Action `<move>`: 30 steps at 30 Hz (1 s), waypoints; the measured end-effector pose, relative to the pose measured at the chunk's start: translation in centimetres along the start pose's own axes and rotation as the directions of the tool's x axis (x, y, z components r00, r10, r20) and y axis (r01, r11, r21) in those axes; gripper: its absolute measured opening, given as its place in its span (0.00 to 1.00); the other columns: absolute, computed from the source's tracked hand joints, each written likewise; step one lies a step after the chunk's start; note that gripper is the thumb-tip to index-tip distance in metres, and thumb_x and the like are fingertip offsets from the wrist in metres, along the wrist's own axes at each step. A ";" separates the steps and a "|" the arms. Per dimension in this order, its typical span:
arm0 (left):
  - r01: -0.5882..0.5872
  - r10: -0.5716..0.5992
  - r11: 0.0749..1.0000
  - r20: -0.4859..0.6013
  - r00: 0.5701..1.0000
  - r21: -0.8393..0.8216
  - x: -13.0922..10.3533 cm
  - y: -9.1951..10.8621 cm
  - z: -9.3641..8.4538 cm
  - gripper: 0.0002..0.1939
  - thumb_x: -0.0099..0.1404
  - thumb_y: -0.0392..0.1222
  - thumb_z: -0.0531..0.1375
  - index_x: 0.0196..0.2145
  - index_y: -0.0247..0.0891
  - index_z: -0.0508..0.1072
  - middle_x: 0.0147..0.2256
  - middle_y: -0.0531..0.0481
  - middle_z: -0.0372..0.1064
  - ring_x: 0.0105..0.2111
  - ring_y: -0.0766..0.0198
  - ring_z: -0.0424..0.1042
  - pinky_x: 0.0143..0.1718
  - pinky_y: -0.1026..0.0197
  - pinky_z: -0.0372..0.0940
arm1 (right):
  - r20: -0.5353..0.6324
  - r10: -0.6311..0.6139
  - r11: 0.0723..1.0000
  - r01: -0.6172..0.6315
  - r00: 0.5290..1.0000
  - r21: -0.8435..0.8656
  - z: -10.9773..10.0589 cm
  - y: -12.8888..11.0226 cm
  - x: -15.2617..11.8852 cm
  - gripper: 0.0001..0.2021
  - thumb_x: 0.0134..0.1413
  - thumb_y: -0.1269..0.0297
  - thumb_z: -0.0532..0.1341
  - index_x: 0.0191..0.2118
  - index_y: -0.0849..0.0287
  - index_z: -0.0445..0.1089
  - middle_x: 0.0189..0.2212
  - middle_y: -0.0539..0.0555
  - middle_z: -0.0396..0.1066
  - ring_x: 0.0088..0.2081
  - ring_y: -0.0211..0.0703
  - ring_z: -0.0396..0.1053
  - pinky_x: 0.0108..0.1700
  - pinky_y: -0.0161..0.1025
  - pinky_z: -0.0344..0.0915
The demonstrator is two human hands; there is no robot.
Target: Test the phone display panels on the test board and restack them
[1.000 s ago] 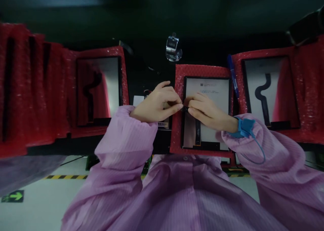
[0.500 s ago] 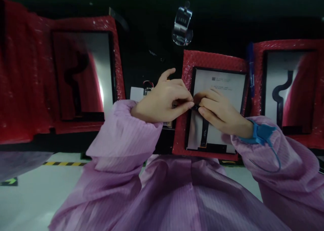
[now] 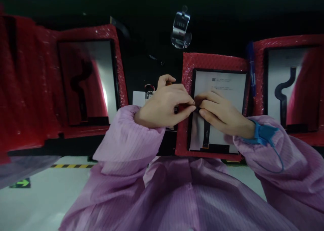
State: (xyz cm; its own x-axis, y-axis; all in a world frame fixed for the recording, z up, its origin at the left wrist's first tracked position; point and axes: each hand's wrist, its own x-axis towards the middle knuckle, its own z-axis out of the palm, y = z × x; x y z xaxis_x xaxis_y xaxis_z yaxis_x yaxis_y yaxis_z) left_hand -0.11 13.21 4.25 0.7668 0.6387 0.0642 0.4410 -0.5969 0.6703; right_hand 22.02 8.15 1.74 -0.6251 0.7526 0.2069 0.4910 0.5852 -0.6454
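Observation:
An LCD display panel (image 3: 227,129) lies back side up in front of me, on a red bubble-wrap pouch (image 3: 188,65). From its lower edge a black flex cable (image 3: 207,133) runs up under my right hand (image 3: 219,112). The right fingertips are closed on the upper end of this cable. From the left, my left hand (image 3: 168,104) meets them, thumb and forefinger pinched together at the cable's end. Whatever tiny piece the left fingers hold is hidden. A blue wrist strap (image 3: 263,133) circles my right wrist.
More display panels lie on red bubble wrap at left (image 3: 101,65) and right (image 3: 275,69). A metal tally counter (image 3: 181,28) stands at the back. A blue marker pen (image 3: 251,69) rests between the pouches. A small circuit board (image 3: 149,94) with wires sits partly behind my left hand.
The view has shifted slightly, so the left panel appears farther right and lower. My hands stay together at the cable's end, the left fingers pinched a little closer.

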 end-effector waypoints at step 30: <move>0.484 -0.200 0.749 -0.541 0.817 0.454 -10.3 3.2 9.2 0.17 0.74 0.43 0.54 0.54 0.33 0.73 0.31 0.48 0.72 0.28 0.63 0.70 0.33 0.61 0.63 | -0.310 0.123 0.980 -0.066 0.943 0.188 1.0 0.4 0.5 0.30 0.73 0.47 0.35 0.39 0.58 0.67 0.39 0.56 0.72 0.43 0.44 0.67 0.54 0.46 0.59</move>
State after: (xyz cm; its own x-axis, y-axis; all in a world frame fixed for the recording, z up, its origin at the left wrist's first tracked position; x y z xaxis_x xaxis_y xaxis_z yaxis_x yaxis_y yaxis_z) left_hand -2.32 0.29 -1.07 0.2860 0.9039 0.3181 0.9125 -0.3583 0.1975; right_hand 21.30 8.41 0.84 -0.3408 0.8750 0.3438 0.4083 0.4672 -0.7843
